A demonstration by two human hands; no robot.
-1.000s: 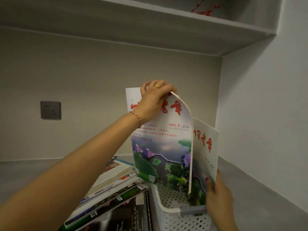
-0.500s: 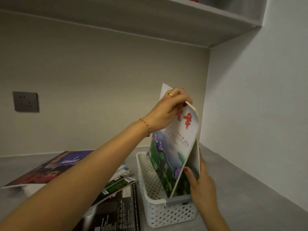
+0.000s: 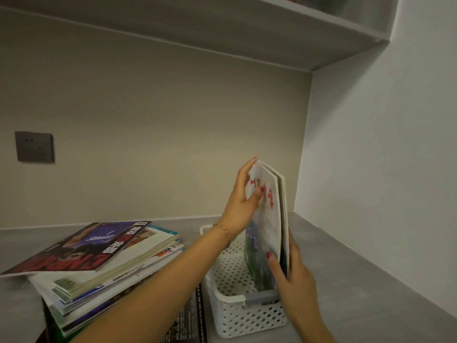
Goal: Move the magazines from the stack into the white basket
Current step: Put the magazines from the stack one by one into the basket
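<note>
A white perforated basket stands on the grey counter, right of centre. Two thin magazines with red lettering and green-purple cover art stand upright on edge against its right wall. My left hand grips their top edge, thumb on the front cover. My right hand clasps their lower near edge at the basket's grey handle. The magazine stack lies to the left of the basket, fanned out, with a dark red-and-purple cover on top.
A dark magazine lies flat between the stack and the basket, partly under my left forearm. A grey wall socket is on the back wall. A shelf runs overhead, and a white side wall closes off the right.
The magazines have gone down into the basket and swung upright against its right side. My left hand has come down with their top edge. The view has shifted right and widened, showing the whole stack.
</note>
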